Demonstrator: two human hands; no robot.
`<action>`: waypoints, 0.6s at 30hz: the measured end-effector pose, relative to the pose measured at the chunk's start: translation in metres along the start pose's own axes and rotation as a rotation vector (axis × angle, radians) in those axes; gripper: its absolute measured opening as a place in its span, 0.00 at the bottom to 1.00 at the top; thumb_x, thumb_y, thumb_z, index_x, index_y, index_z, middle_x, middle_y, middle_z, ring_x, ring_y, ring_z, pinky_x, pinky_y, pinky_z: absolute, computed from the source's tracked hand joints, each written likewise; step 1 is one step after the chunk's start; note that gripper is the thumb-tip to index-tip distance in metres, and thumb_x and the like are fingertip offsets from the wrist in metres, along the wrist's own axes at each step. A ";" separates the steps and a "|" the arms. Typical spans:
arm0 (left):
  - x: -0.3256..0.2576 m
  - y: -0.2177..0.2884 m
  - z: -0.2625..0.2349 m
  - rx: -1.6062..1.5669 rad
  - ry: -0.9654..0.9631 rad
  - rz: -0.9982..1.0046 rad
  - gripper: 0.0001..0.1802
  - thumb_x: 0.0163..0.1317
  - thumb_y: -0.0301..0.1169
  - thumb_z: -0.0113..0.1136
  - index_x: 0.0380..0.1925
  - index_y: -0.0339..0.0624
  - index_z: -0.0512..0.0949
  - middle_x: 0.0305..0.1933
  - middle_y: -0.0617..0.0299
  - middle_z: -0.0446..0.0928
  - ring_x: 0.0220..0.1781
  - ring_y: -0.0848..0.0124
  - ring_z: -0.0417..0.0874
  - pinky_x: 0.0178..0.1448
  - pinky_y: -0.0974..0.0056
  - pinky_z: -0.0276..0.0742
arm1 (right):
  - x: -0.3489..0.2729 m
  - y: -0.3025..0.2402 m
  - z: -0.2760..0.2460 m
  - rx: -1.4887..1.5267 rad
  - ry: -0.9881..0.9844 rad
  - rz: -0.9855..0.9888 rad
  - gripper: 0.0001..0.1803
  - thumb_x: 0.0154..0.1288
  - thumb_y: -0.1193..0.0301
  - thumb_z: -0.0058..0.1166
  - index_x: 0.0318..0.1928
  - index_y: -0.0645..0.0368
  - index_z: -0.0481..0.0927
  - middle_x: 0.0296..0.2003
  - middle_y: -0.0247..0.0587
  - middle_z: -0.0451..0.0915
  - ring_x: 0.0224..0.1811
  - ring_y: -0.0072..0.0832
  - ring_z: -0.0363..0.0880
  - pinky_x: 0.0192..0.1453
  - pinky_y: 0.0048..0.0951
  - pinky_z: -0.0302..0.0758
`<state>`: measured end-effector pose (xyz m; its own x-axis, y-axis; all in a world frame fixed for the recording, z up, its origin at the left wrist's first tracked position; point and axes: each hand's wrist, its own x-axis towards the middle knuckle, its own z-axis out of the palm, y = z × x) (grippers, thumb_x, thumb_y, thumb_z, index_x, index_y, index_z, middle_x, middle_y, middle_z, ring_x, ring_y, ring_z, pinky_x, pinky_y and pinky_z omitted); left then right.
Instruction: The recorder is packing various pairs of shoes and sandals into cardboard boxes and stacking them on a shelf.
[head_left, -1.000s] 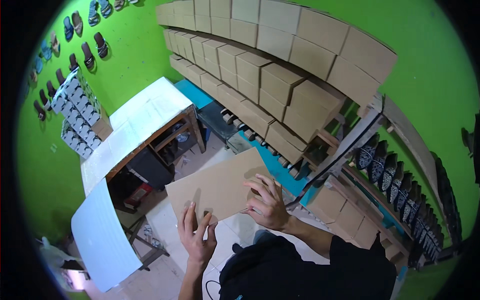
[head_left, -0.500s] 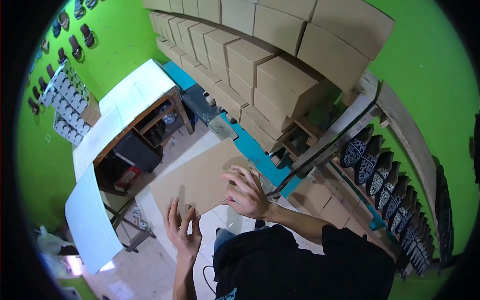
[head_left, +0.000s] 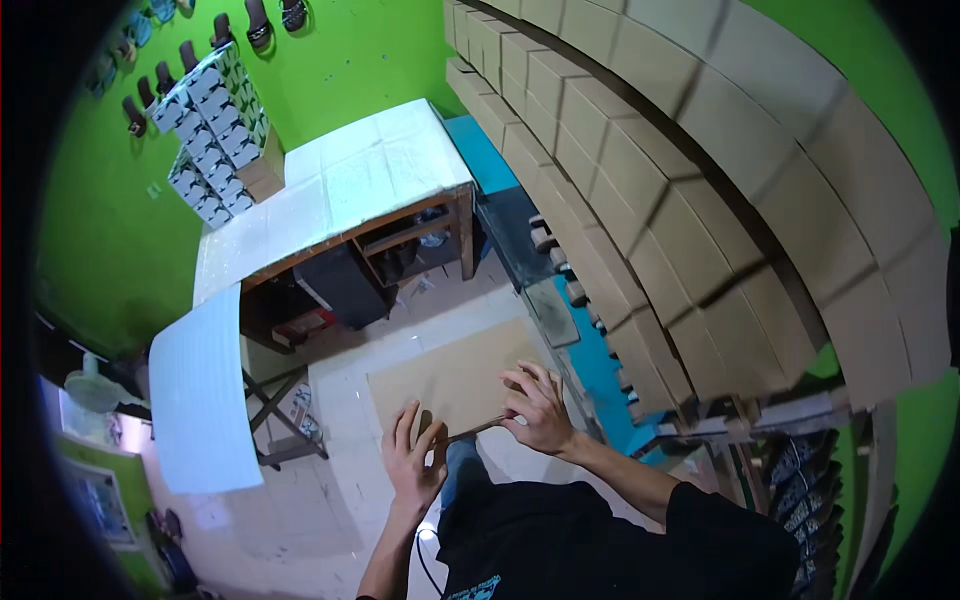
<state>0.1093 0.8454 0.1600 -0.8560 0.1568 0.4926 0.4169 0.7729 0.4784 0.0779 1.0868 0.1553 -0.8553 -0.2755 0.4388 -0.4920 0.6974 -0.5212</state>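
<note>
Both my hands hold a flat piece of brown cardboard (head_left: 455, 380) in front of my body, above the tiled floor. Its near edge is pinched at two places; whether it has any depth underneath cannot be made out. My left hand (head_left: 415, 460) grips the near left part, thumb and fingers closed at the edge. At the near right corner, my right hand (head_left: 540, 410) grips with its fingers bent over the top.
Stacked brown cardboard boxes (head_left: 640, 190) fill shelves on the right. A white-covered table (head_left: 370, 165) stands ahead, with a white sheet-topped stand (head_left: 205, 390) at left. Patterned boxes (head_left: 215, 130) are piled by the green wall. Dark shoes (head_left: 805, 500) hang at lower right.
My view has swung to the right, so the shelves and table sit differently in the picture. Both hands keep their hold on the cardboard, which now lies farther over the floor.
</note>
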 end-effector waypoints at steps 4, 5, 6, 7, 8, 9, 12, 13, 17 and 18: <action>0.074 -0.064 0.032 -0.047 -0.024 0.037 0.20 0.48 0.21 0.70 0.45 0.45 0.83 0.66 0.47 0.74 0.65 0.43 0.74 0.65 0.47 0.72 | 0.066 0.043 0.038 -0.065 0.003 0.040 0.13 0.42 0.70 0.72 0.26 0.51 0.77 0.59 0.39 0.76 0.68 0.48 0.66 0.65 0.51 0.60; 0.095 -0.080 0.040 -0.067 -0.038 0.051 0.21 0.48 0.21 0.70 0.45 0.45 0.83 0.66 0.47 0.74 0.65 0.43 0.74 0.65 0.47 0.72 | 0.085 0.055 0.048 -0.060 0.009 0.060 0.13 0.42 0.70 0.72 0.27 0.51 0.78 0.59 0.39 0.76 0.68 0.48 0.65 0.65 0.51 0.60; 0.110 -0.096 0.051 -0.086 -0.049 0.062 0.22 0.49 0.22 0.70 0.47 0.46 0.82 0.66 0.48 0.74 0.66 0.43 0.73 0.65 0.47 0.72 | 0.101 0.065 0.056 -0.044 0.007 0.064 0.14 0.42 0.71 0.72 0.28 0.52 0.78 0.60 0.39 0.74 0.68 0.45 0.64 0.64 0.52 0.58; 0.126 -0.111 0.061 -0.090 -0.048 0.068 0.22 0.49 0.22 0.70 0.47 0.46 0.82 0.66 0.48 0.74 0.66 0.43 0.73 0.65 0.47 0.72 | 0.119 0.077 0.064 -0.049 0.011 0.066 0.14 0.42 0.71 0.72 0.28 0.52 0.78 0.60 0.39 0.74 0.68 0.45 0.64 0.64 0.52 0.58; 0.141 -0.124 0.071 -0.072 -0.069 0.058 0.23 0.49 0.22 0.70 0.48 0.47 0.82 0.67 0.49 0.73 0.67 0.43 0.72 0.65 0.46 0.72 | 0.135 0.089 0.071 -0.048 0.015 0.071 0.14 0.42 0.71 0.72 0.28 0.52 0.78 0.60 0.39 0.74 0.68 0.46 0.64 0.64 0.52 0.59; 0.156 -0.135 0.082 -0.053 -0.091 0.048 0.23 0.49 0.22 0.70 0.49 0.48 0.82 0.67 0.50 0.73 0.67 0.44 0.72 0.66 0.46 0.71 | 0.150 0.100 0.077 -0.047 0.020 0.077 0.14 0.41 0.72 0.72 0.29 0.52 0.78 0.60 0.39 0.74 0.68 0.46 0.64 0.64 0.51 0.59; 0.191 -0.171 0.120 -0.084 -0.083 0.079 0.25 0.49 0.22 0.69 0.50 0.49 0.82 0.68 0.51 0.72 0.69 0.45 0.70 0.66 0.46 0.71 | 0.182 0.134 0.097 -0.050 0.032 0.095 0.15 0.41 0.72 0.72 0.29 0.53 0.78 0.59 0.39 0.74 0.68 0.46 0.64 0.65 0.51 0.59; 0.205 -0.181 0.135 -0.086 -0.082 0.089 0.25 0.49 0.22 0.69 0.50 0.49 0.82 0.68 0.51 0.72 0.69 0.45 0.70 0.66 0.46 0.71 | 0.193 0.149 0.102 -0.054 0.041 0.096 0.15 0.41 0.72 0.72 0.29 0.53 0.78 0.59 0.39 0.74 0.68 0.46 0.64 0.65 0.51 0.59; 0.245 -0.214 0.196 -0.114 -0.148 0.109 0.25 0.49 0.24 0.71 0.50 0.51 0.82 0.67 0.52 0.73 0.68 0.45 0.71 0.66 0.45 0.71 | 0.223 0.208 0.127 -0.088 0.049 0.148 0.14 0.42 0.72 0.71 0.29 0.53 0.78 0.59 0.40 0.74 0.68 0.46 0.65 0.64 0.54 0.59; 0.254 -0.222 0.212 -0.124 -0.147 0.111 0.24 0.49 0.24 0.71 0.50 0.51 0.82 0.67 0.53 0.73 0.69 0.47 0.70 0.65 0.46 0.70 | 0.232 0.224 0.133 -0.091 0.038 0.150 0.14 0.42 0.72 0.71 0.29 0.53 0.78 0.60 0.40 0.74 0.68 0.46 0.65 0.64 0.55 0.59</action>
<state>-0.2654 0.8439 0.0242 -0.8341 0.3320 0.4406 0.5381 0.6657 0.5170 -0.2521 1.0916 0.0429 -0.9105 -0.1399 0.3892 -0.3410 0.7865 -0.5149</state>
